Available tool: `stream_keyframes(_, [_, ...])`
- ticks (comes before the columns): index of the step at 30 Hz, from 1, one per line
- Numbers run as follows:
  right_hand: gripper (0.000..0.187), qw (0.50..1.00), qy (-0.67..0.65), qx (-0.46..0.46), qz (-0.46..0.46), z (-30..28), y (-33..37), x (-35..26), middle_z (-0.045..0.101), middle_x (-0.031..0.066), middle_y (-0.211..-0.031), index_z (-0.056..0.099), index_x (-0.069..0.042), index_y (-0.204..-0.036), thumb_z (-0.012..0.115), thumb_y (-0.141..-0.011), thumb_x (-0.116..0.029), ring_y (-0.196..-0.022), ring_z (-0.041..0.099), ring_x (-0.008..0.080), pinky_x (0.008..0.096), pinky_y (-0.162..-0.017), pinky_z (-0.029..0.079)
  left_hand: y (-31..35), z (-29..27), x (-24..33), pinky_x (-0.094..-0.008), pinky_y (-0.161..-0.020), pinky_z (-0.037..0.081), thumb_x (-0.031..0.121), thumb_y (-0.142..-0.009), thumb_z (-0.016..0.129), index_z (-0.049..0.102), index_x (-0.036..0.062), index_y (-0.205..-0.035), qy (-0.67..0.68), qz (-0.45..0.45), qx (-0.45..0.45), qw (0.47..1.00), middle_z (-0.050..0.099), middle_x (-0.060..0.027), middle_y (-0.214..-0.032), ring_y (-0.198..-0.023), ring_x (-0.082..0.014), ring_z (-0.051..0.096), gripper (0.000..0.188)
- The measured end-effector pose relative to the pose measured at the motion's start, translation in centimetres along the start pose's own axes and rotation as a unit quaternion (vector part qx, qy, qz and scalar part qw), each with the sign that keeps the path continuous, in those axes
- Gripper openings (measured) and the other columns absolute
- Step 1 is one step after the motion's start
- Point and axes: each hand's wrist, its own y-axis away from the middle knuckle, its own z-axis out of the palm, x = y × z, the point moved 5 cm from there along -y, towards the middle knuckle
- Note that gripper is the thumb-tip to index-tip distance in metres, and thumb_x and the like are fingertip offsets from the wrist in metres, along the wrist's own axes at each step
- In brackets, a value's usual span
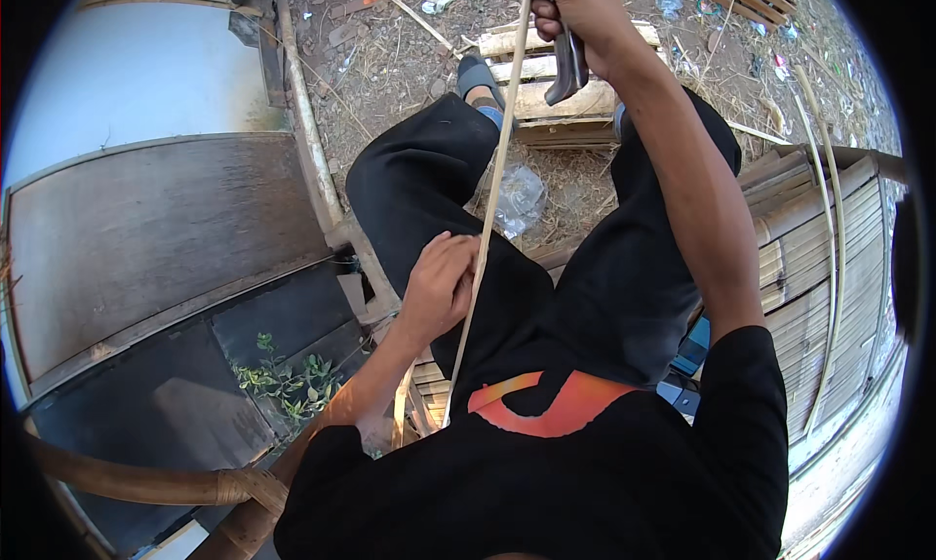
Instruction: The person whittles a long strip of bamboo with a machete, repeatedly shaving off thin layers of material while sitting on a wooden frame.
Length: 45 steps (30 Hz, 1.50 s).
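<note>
A long, thin bamboo strip [499, 160] slants from the top of the view down to my lap. My left hand [444, 282] is closed at the strip's lower half, with its fingertips against it. Farther out, my right hand [585, 22] grips a dark, curved knife handle [567, 68]. The strip's upper part runs along the fingers of that hand, by the thumb. No blade shows; the hand and the picture's edge hide it. The strip's lower end lies near my shirt, left of its orange print.
A low slatted bamboo stand [565, 102] is between my feet, with a clear plastic bag [520, 199] on the ground nearer me. Woven bamboo slats [780, 268] are at right. At left are brown board panels [175, 238] and a leafy plant [292, 380].
</note>
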Motion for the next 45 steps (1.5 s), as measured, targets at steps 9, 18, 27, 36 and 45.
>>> stream_keyframes(9, [0.019, 0.997, -0.012, -0.009, -0.082, -2.8, -1.4, -0.3, 0.048, -0.0050, -0.058, 0.060, -0.006, -0.075, 0.071, -0.086, -0.017, -0.047, 0.044, 0.0032, 0.0203, -0.045, 0.034, -5.6, -14.7, -9.4, -0.0667, -0.110, 0.016, 0.036, -0.094, 0.059, 0.065, 0.0167, -0.122, -0.561, -0.139, 0.114, 0.808, 0.053, -0.0067, -0.139, -0.136, -0.0309, 0.040, 0.035])
stream_keyframes(18, [0.017, 0.998, 0.028, 0.032, -0.042, -4.3, -2.1, 0.5, 0.053, -0.0014, -0.059, 0.060, -0.003, -0.075, 0.071, -0.083, -0.013, -0.047, 0.047, 0.0052, 0.0218, -0.046, 0.039, -7.7, -12.5, 14.8, -0.0546, -0.093, 0.046, 0.050, -0.100, 0.042, 0.043, 0.0105, -0.140, 0.438, 0.283, 0.093, 0.848, 0.055, -0.0151, -0.125, -0.104, -0.0350, 0.059, 0.056])
stream_keyframes(27, [0.018, 0.999, 0.039, 0.011, -0.021, -2.1, -2.9, 1.0, 0.053, -0.0012, -0.060, 0.059, -0.003, -0.078, 0.071, -0.084, -0.015, -0.048, 0.048, 0.0058, 0.0221, -0.046, 0.038, -7.9, -10.7, 23.9, -0.0345, -0.054, 0.053, 0.037, -0.103, 0.041, 0.064, 0.0179, -0.103, 0.657, 0.299, 0.277, 0.635, 0.069, -0.0113, -0.096, -0.077, -0.0293, 0.066, 0.030])
stream_keyframes(36, [0.016, 0.999, 0.046, 0.018, 0.001, -0.6, -2.9, 1.2, 0.050, -0.0036, -0.060, 0.059, -0.004, -0.081, 0.069, -0.085, -0.016, -0.047, 0.045, 0.0048, 0.0212, -0.045, 0.037, -6.6, -11.7, 25.1, -0.0313, -0.056, 0.057, 0.040, -0.106, 0.029, 0.062, 0.0084, -0.100, 0.558, 0.159, 0.383, 0.719, 0.069, -0.0096, -0.084, -0.073, -0.0284, 0.066, 0.046])
stream_keyframes(45, [0.016, 0.999, 0.048, -0.004, 0.010, 1.3, -4.1, 1.7, 0.054, 0.0005, -0.062, 0.058, -0.003, -0.078, 0.069, -0.084, -0.012, -0.050, 0.049, 0.0073, 0.0233, -0.046, 0.039, -8.1, -12.6, 21.1, -0.0320, -0.065, 0.058, 0.040, -0.105, 0.034, 0.065, 0.0115, -0.106, 0.616, 0.402, 0.315, 0.599, 0.071, -0.0091, -0.088, -0.074, -0.0286, 0.065, 0.042])
